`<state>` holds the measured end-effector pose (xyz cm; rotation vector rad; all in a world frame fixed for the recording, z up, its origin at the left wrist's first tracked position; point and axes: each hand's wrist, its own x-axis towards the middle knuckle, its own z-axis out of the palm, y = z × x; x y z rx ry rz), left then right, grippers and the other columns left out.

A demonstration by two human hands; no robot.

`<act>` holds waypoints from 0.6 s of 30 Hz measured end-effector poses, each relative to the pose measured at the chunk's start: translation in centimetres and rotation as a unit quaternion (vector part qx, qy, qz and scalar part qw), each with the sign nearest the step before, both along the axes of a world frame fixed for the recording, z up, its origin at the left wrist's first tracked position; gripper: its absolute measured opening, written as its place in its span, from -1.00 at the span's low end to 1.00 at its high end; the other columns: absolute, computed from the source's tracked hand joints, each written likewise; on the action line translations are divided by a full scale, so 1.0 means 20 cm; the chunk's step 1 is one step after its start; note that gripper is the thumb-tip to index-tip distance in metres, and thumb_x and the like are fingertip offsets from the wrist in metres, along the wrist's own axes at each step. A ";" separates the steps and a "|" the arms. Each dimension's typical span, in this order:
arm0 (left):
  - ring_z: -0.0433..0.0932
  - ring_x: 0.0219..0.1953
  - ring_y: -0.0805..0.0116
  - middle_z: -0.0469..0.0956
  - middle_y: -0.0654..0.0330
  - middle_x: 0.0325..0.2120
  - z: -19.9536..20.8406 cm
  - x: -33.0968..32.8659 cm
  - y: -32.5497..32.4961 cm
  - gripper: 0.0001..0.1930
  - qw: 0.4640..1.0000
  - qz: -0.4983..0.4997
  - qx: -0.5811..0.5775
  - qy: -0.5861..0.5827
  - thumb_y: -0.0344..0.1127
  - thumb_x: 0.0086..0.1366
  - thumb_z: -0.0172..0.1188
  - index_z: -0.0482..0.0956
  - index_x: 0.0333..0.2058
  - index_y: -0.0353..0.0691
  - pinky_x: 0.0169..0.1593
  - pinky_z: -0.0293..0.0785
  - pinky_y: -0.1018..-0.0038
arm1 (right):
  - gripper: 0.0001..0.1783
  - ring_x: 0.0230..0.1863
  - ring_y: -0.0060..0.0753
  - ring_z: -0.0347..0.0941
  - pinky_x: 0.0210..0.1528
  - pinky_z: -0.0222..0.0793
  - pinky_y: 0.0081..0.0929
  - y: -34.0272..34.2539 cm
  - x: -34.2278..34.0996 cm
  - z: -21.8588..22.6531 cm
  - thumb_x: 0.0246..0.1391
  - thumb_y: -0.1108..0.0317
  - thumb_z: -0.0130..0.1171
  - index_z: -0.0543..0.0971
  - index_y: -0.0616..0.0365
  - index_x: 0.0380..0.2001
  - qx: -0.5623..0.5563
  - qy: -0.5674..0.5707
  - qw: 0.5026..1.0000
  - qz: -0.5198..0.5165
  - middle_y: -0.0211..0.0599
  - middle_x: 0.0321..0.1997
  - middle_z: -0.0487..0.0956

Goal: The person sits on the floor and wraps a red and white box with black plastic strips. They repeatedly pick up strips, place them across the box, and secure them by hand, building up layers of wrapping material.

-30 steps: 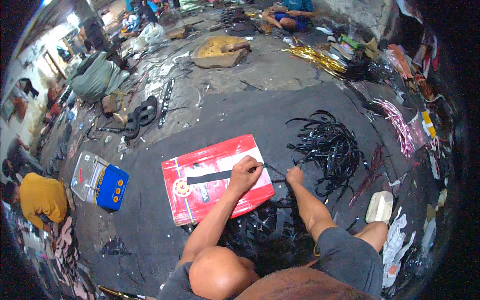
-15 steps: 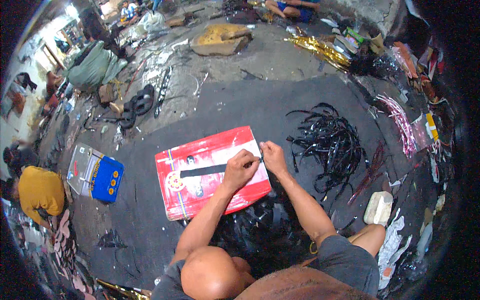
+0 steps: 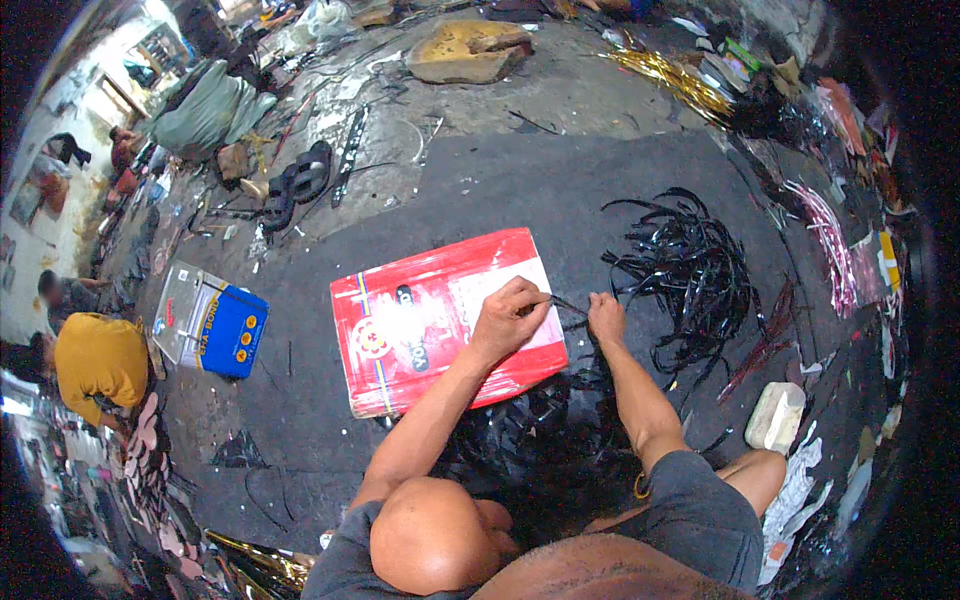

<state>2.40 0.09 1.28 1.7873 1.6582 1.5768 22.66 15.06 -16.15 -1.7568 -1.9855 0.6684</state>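
A thin black strip [image 3: 570,304] is stretched between my two hands, just past the right edge of a red and white box [image 3: 450,265]. My left hand [image 3: 507,318] is over the box's right part, its fingers pinched on one end of the strip. To the right of the box, my right hand [image 3: 607,319] is closed around the other end. The box lies flat and slightly turned, wrapped in shiny clear film. A loose heap of glossy black strips [image 3: 690,270] lies right of my right hand, and more dark strips [image 3: 530,420] lie between the box and my legs.
A blue and clear container [image 3: 225,330] stands to the left. Black sandals [image 3: 298,185] lie beyond it. Pink strips [image 3: 825,235] and a whitish block [image 3: 776,416] lie at the right. A person in a yellow top [image 3: 100,368] sits far left; a yellowish slab [image 3: 470,52] lies ahead.
The wide black strip that lay across the box is gone from its top. My right hand has moved right, away from my left, drawing the strip out between them. The view has shifted slightly.
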 end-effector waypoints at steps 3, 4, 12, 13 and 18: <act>0.63 -0.42 0.33 0.60 0.16 -0.43 0.01 0.00 0.00 -0.96 1.000 0.003 -0.008 -0.001 -0.47 0.13 0.36 0.70 -0.41 -0.27 -0.31 0.58 0.43 | -0.57 -0.14 0.36 0.56 -0.05 0.46 0.15 -0.02 0.05 0.00 0.31 0.07 0.00 0.59 0.27 -0.32 0.020 -0.069 0.997 -0.031 0.20 -0.28 0.64; 0.64 -0.42 0.33 0.61 0.16 -0.43 0.00 -0.01 -0.01 -0.96 1.000 0.004 -0.009 0.003 -0.47 0.13 0.36 0.70 -0.41 -0.27 -0.32 0.58 0.43 | -0.57 -0.16 0.36 0.57 -0.06 0.46 0.16 -0.04 0.06 0.00 0.32 0.06 -0.02 0.59 0.25 -0.28 0.014 -0.090 0.996 -0.021 0.21 -0.27 0.64; 0.63 -0.46 0.33 0.61 0.16 -0.45 -0.02 0.00 0.00 -0.94 1.000 0.004 -0.009 -0.008 -0.44 0.13 0.36 0.67 -0.45 -0.28 -0.35 0.56 0.44 | -0.59 -0.22 0.22 0.63 -0.20 0.55 0.08 -0.06 0.11 0.02 0.37 0.09 -0.11 0.53 0.22 -0.13 0.035 -0.194 0.980 -0.005 0.18 -0.31 0.65; 0.63 -0.47 0.32 0.60 0.15 -0.45 -0.02 -0.02 0.02 -0.94 1.000 0.009 0.009 0.013 -0.44 0.13 0.35 0.66 -0.45 -0.29 -0.36 0.56 0.44 | -0.57 -0.19 0.26 0.61 -0.16 0.53 0.11 -0.01 0.12 0.02 0.37 0.05 -0.13 0.52 0.23 -0.12 0.041 -0.183 0.982 -0.007 0.18 -0.28 0.64; 0.65 -0.45 0.29 0.61 0.12 -0.46 -0.08 -0.03 0.01 -0.92 0.998 0.031 0.016 0.061 -0.42 0.13 0.35 0.66 -0.44 -0.29 -0.35 0.56 0.42 | -0.59 -0.25 0.31 0.59 -0.20 0.52 0.16 0.08 0.24 -0.06 0.36 0.09 -0.13 0.56 0.20 -0.25 0.101 -0.192 0.973 0.084 0.18 -0.30 0.63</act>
